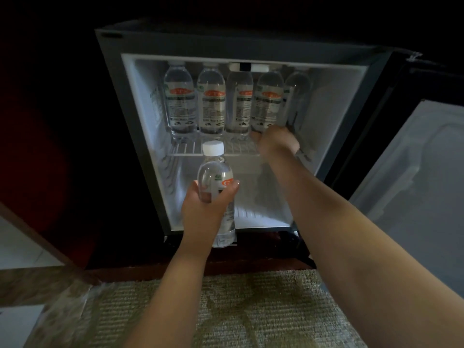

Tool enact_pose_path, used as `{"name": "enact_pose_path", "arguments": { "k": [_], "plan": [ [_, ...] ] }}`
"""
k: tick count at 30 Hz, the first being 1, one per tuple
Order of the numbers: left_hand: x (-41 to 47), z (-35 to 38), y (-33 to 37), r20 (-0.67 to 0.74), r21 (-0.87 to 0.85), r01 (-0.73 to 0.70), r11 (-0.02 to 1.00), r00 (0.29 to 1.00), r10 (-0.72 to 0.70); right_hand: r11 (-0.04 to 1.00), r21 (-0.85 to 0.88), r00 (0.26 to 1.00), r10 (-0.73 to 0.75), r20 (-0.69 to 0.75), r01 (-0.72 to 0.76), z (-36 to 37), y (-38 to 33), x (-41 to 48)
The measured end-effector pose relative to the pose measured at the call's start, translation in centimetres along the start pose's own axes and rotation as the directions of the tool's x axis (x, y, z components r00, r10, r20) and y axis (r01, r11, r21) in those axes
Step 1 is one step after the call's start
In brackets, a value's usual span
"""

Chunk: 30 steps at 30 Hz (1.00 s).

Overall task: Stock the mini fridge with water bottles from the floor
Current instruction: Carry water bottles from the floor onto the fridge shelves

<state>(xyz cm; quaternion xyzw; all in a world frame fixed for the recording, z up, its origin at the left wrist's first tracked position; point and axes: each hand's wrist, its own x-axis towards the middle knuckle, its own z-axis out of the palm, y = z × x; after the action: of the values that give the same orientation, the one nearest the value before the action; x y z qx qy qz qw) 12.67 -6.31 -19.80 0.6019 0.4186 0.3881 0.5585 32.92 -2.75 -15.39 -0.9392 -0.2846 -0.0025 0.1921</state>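
Note:
The mini fridge (140, 121) stands open in front of me. Several clear water bottles with orange-marked labels (211, 101) stand in a row on its upper wire shelf (185, 149). My left hand (206, 209) grips one more water bottle (216, 177) upright by its middle, white cap up, in front of the lower compartment. My right hand (276, 141) reaches onto the right end of the shelf, at the base of the rightmost bottles (296, 96). Its fingers are hidden behind the hand, so what they hold cannot be made out.
The fridge door (421, 177) is swung open to the right, its white inner liner facing me. A ribbed lower floor (256, 214) lies inside the fridge. Greenish carpet (251, 310) covers the floor below, and dark wooden cabinet panels (50, 159) stand on the left.

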Motion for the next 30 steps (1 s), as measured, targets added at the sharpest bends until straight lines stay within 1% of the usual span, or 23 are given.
{"name": "enact_pose_path", "arguments": {
  "k": [3, 4, 6, 7, 8, 9, 10, 11, 12, 13, 15, 16, 17, 18, 19, 20, 21, 23, 26, 28, 30],
  "plan": [
    [-0.3, -0.2, 0.1, 0.011, -0.021, 0.021, 1.0, 1.0, -0.021, 1.0, 0.015, 1.0, -0.011, -0.023, 0.011, -0.3, 0.3, -0.5],
    [-0.4, -0.3, 0.2, 0.02, -0.033, 0.034, 0.999, 0.999, -0.034, 0.999, 0.023, 0.998, -0.03, -0.06, 0.031, -0.3, 0.5, -0.8],
    [-0.5, -0.6, 0.4, 0.016, -0.036, 0.042, 0.998, 0.999, -0.041, 0.992, 0.038, 0.975, -0.112, -0.193, 0.121, -0.1, 1.0, -1.7],
    [-0.5, -0.8, 0.4, 0.011, -0.022, 0.037, 0.999, 0.999, -0.037, 0.983, 0.067, 0.956, -0.15, -0.252, 0.172, -0.1, 1.1, -2.4],
    [-0.6, -1.1, 0.5, 0.006, -0.004, 0.028, 1.0, 1.0, -0.028, 0.97, 0.128, 0.95, -0.166, -0.266, 0.206, -0.3, 1.2, -3.3],
    [-0.5, -1.3, 0.5, 0.003, 0.014, 0.02, 1.0, 1.0, -0.02, 0.943, 0.241, 0.958, -0.174, -0.227, 0.228, -0.7, 1.3, -4.2],
    [-0.6, -1.7, 0.6, 0.007, 0.029, 0.014, 0.999, 1.0, -0.015, 0.887, 0.404, 0.973, -0.18, -0.145, 0.224, -1.1, 1.4, -5.2],
    [-0.6, -2.0, 0.6, 0.014, 0.044, 0.009, 0.999, 1.0, -0.01, 0.791, 0.586, 0.981, -0.191, -0.04, 0.178, -1.6, 1.5, -6.5],
    [-0.6, -2.4, 0.5, 0.023, 0.065, 0.001, 0.998, 1.0, -0.003, 0.677, 0.729, 0.976, -0.212, 0.058, 0.104, -2.2, 1.7, -7.9],
    [-0.6, -2.7, 0.5, 0.027, 0.091, -0.005, 0.996, 1.0, 0.003, 0.59, 0.806, 0.958, -0.253, 0.134, 0.043, -2.8, 2.0, -9.4],
    [-0.8, -3.4, 0.4, 0.027, 0.163, -0.008, 0.987, 1.0, 0.004, 0.5, 0.866, 0.89, -0.401, 0.215, 0.016, -3.5, 2.5, -11.8],
    [-0.9, -3.7, 0.4, 0.037, 0.209, -0.017, 0.978, 0.999, 0.01, 0.492, 0.871, 0.842, -0.475, 0.254, 0.014, -3.5, 2.5, -12.7],
    [-0.9, -3.9, 0.4, 0.054, 0.259, -0.036, 0.965, 0.998, 0.022, 0.517, 0.855, 0.789, -0.538, 0.295, 0.032, -3.6, 2.2, -13.4],
    [-1.0, -4.1, 0.3, 0.072, 0.308, -0.053, 0.95, 0.997, 0.033, 0.56, 0.826, 0.742, -0.581, 0.336, 0.064, -3.4, 1.7, -13.9],
    [-1.2, -4.4, 0.2, 0.084, 0.352, -0.064, 0.934, 0.996, 0.037, 0.603, 0.792, 0.714, -0.596, 0.366, 0.098, -3.2, 1.2, -14.5],
    [-1.4, -4.6, 0.2, 0.094, 0.385, -0.073, 0.92, 0.995, 0.039, 0.637, 0.759, 0.711, -0.596, 0.375, 0.134, -2.8, 0.6, -14.9],
    [-1.4, -5.0, 0.0, 0.108, 0.413, -0.075, 0.908, 0.994, 0.033, 0.663, 0.73, 0.722, -0.585, 0.369, 0.165, -2.3, 0.2, -15.3],
    [-1.2, -5.4, -0.5, 0.128, 0.441, -0.07, 0.895, 0.992, 0.014, 0.694, 0.684, 0.739, -0.579, 0.344, 0.225, -1.5, -0.3, -15.8],
    [-0.7, -5.7, -1.5, 0.162, 0.473, -0.078, 0.878, 0.987, 0.0, 0.718, 0.632, 0.743, -0.586, 0.323, 0.291, -0.4, -0.3, -15.8],
    [-0.4, -5.8, -2.3, 0.209, 0.475, -0.089, 0.875, 0.978, -0.014, 0.717, 0.635, 0.76, -0.575, 0.304, 0.288, 0.3, -0.4, -15.3],
    [0.1, -6.3, -3.4, 0.235, 0.472, -0.116, 0.874, 0.972, 0.002, 0.71, 0.666, 0.801, -0.526, 0.285, 0.229, 1.5, -0.2, -14.4]
  ]
}}
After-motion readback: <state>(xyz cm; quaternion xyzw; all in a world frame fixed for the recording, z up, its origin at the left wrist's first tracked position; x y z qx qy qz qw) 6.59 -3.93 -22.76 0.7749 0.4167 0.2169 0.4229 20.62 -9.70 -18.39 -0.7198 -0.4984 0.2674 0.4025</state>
